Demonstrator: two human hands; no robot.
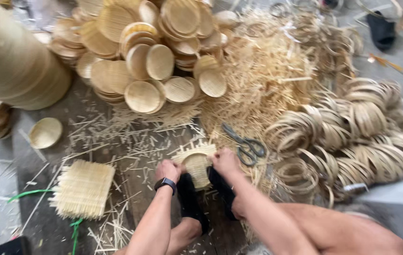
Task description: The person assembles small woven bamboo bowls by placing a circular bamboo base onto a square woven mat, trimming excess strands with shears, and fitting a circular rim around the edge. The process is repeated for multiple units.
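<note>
Low in the middle, the left hand [168,170] and right hand [224,162] pinch a small mat [196,165] that sits right between them.

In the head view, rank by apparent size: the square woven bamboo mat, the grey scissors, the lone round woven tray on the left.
1. Square woven bamboo mat, clearly largest.
2. Grey scissors and lone round woven tray: similar extent, too close to rank.

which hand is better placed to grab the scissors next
Right, probably. The right hand grips the woven mat on the side next to the scissors; the left hand would have to cross over.
</note>
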